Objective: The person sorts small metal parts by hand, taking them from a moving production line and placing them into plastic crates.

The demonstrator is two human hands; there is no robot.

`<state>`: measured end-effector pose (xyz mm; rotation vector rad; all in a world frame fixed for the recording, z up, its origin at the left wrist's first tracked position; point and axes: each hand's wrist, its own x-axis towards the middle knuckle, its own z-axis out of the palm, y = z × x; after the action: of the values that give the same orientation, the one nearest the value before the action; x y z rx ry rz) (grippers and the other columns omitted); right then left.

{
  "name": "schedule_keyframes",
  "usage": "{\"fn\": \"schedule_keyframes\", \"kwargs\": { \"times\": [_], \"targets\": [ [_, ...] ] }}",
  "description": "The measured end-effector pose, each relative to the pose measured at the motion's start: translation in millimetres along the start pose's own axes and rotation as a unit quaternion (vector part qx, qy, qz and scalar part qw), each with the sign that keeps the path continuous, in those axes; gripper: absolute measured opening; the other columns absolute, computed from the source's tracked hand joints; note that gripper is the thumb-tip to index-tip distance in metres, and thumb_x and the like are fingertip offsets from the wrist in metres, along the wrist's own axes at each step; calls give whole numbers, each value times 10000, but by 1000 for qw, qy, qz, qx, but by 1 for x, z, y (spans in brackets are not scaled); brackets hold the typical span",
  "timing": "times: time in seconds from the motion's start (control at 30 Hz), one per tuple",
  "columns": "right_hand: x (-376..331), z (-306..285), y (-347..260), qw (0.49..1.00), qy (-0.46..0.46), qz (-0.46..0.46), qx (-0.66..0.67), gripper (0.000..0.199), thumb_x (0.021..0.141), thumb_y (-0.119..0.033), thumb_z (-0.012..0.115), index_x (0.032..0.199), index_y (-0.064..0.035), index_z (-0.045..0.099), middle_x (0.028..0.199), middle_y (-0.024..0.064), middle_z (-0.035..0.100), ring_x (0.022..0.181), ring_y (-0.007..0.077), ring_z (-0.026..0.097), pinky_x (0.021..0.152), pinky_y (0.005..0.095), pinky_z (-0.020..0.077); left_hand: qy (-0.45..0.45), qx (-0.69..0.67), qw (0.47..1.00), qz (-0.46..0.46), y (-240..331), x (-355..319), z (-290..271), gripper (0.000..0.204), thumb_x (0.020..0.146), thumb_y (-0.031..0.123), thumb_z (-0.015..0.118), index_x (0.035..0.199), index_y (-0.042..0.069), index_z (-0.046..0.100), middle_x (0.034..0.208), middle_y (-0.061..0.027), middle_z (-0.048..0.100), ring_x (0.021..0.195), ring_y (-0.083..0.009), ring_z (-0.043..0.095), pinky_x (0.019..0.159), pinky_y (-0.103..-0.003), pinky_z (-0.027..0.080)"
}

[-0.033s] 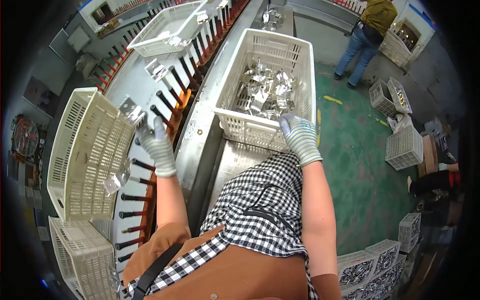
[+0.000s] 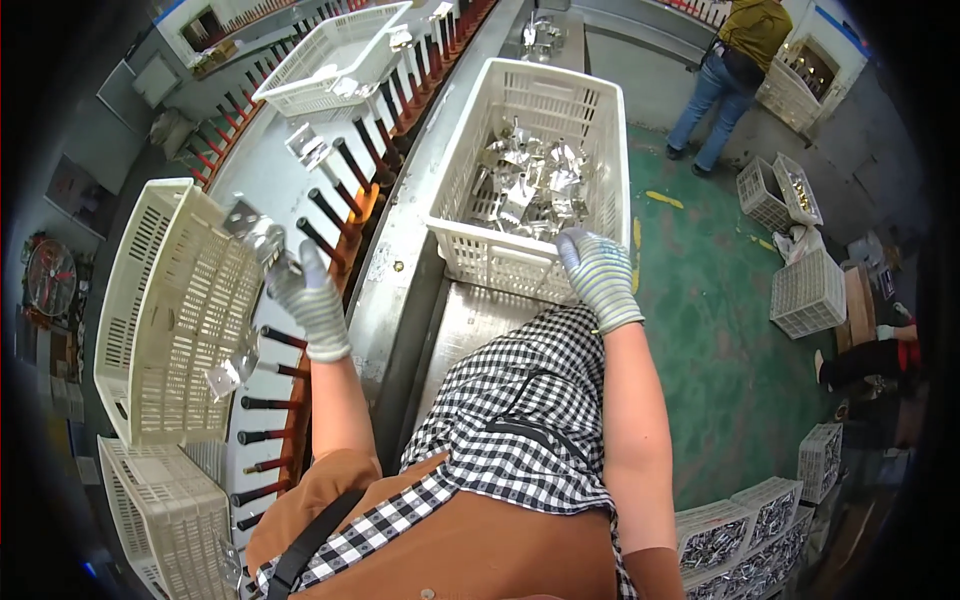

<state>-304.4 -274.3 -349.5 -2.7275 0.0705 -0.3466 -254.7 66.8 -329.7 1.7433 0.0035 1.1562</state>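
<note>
- Head view: the left hand (image 2: 308, 300), gloved, has its fingers bent closed about the lower end of a silvery metal piece (image 2: 253, 232); the glove hides how firm the hold is.
- The gloved right hand (image 2: 598, 270) lies at the near rim of a white crate (image 2: 505, 262), fingers partly curled over it; I cannot tell whether it grips.
- The held piece is beside the row of dark-tipped posts (image 2: 268, 404), near a tilted pale crate (image 2: 150, 330); whether it touches a post is unclear.
- Single pieces show farther up the line (image 2: 308, 147) and below the hand (image 2: 232, 372).
- A heap of similar pieces (image 2: 540, 180) lies in the white crate.
- Judging by that heap, much handling seems left: one piece in hand, a few spaced along the posts. Which way pieces travel, the view does not settle.
</note>
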Motion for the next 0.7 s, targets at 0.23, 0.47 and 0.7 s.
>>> {"fn": "schedule_keyframes", "kwargs": {
  "times": [0.23,0.47,0.7],
  "targets": [
    [0,-3,1,1000,-3,14,-3,379,912,-369,444,984,-69,665,869,161,672,819,317,638,767,426,482,50,-83,987,125,70,8,8,346,869,-13,562,1211,27,531,1228,-129,562,1122,-189,533,924,-303,440],
    [1,1,0,1000,3,4,2,379,912,-369,443,952,-68,670,871,164,668,815,328,633,767,434,478,-235,-114,965,21,99,-30,58,389,788,135,702,1133,15,569,1144,-185,573,918,-275,577,872,-339,433],
    [0,3,1,1000,4,4,4,354,904,-361,455,944,-81,667,857,165,665,797,326,634,760,435,477,-307,-102,942,-96,73,-48,53,562,819,199,633,1271,-67,431,1333,-268,409,1241,-344,422,1027,-369,339]
  ]
}}
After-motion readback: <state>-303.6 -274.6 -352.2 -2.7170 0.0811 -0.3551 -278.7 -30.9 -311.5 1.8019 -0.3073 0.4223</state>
